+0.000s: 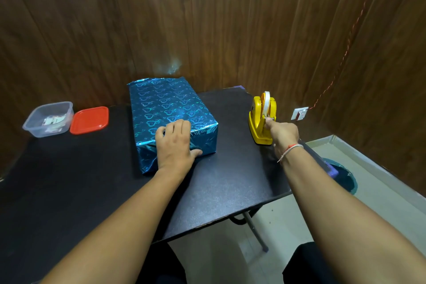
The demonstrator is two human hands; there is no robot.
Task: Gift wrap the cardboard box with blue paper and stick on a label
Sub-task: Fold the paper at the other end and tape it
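Now pulling tape for the near end flap.

My right hand (282, 132) pinches the tape end at the yellow dispenser (262, 120); my left hand (176, 143), fingers spread, presses the folded near end of the blue-wrapped box (166, 108). The box lies left of my right grip on the bench (230, 180), its long axis running away from me.

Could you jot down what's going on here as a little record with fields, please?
box: wrapped box in shiny blue heart-print paper, on the black table
left hand: left hand rests on the box's near end, thumb against the end face
right hand: right hand pinches at the tape end on the yellow tape dispenser
far left: clear tub holding small paper slips, red lid beside it
label: none on the box yet
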